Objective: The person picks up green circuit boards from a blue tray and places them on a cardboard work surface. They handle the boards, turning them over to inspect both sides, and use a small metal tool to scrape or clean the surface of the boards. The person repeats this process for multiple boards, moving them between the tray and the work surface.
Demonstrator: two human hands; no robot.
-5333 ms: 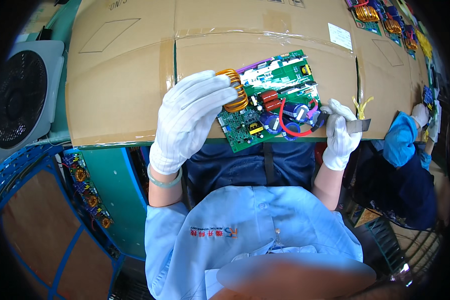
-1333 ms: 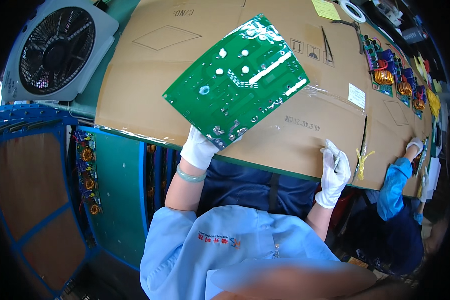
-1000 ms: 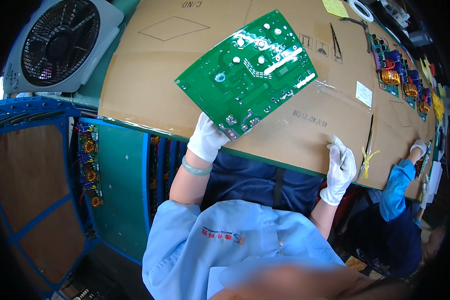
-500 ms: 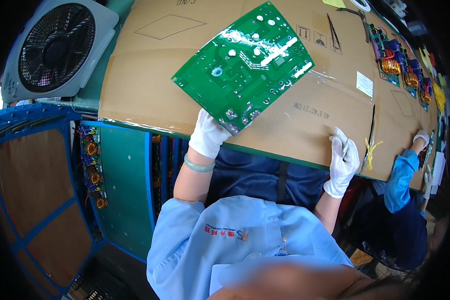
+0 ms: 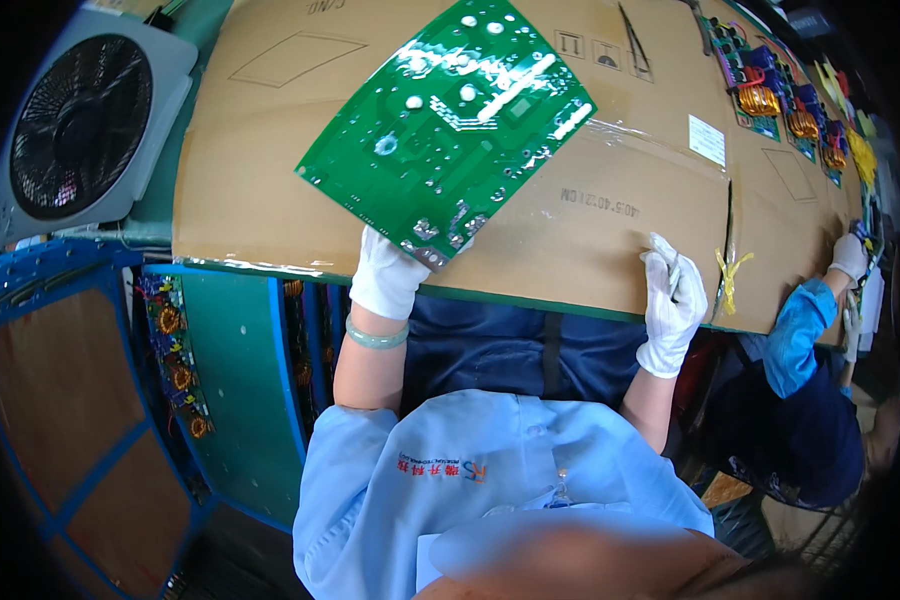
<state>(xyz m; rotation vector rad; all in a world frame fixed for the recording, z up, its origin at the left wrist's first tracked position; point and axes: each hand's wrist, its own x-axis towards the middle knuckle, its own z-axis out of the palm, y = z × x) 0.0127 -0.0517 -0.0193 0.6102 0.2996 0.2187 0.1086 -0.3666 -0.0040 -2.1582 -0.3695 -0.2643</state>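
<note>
A green circuit board (image 5: 450, 130) is tilted up over the cardboard-covered bench, its solder side showing, with bright glare along its upper part. My left hand (image 5: 388, 275), in a white glove, grips the board's lowest corner; the fingers are partly hidden behind it. My right hand (image 5: 673, 300), also gloved, hovers by the bench's near edge, apart from the board. Its fingers are bent and pressed together, and whatever may be between them is too small to make out.
Dark tweezers (image 5: 633, 40) lie on the cardboard (image 5: 260, 190). Boards with copper coils (image 5: 758, 100) line the far right. A fan (image 5: 80, 130) stands at the left, above a blue rack (image 5: 65, 500). Yellow string (image 5: 730, 282) lies near a co-worker's gloved hand (image 5: 850, 257).
The whole scene has shifted left in the picture as the view turned slightly. My left hand still grips the board, and my right hand keeps its bent-finger pose.
</note>
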